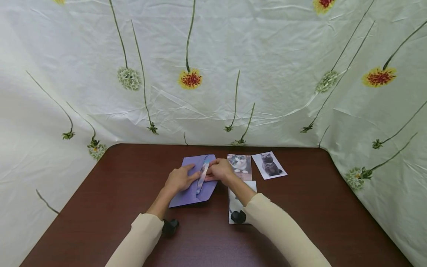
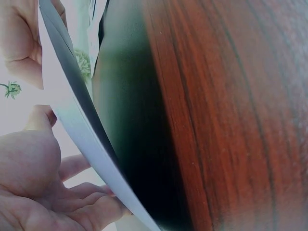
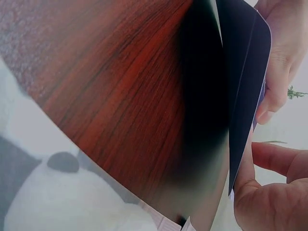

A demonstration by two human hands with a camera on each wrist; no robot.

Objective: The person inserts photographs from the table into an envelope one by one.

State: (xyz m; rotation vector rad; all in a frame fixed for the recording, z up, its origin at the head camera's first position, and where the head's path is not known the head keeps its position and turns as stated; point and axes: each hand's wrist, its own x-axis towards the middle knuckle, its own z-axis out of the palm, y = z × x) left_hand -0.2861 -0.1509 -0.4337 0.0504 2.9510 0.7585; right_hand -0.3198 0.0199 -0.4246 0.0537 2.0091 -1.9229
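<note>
A purple envelope [image 1: 186, 194] lies at a slant on the table, its flap turned to the right. From its opening shows a narrow strip of a colourful picture card [image 1: 201, 178]. My left hand [image 1: 179, 179] presses on the envelope's body with fingers spread, the thumb beside the card. On the card's right side, my right hand [image 1: 220, 170] pinches its edge between thumb and fingers. The left wrist view catches the envelope's raised edge [image 2: 86, 127] in front of the left hand [image 2: 29, 163]. In the right wrist view, the flap [image 3: 250, 72] partly covers the right hand [image 3: 274, 202].
Right of the envelope lie a kitten picture [image 1: 239, 165] and a grey cat picture [image 1: 269, 165]. A third picture [image 1: 233, 207] is partly under the right forearm. The brown table [image 1: 300, 222] meets a flowered white cloth [image 1: 213, 107] at the back and sides.
</note>
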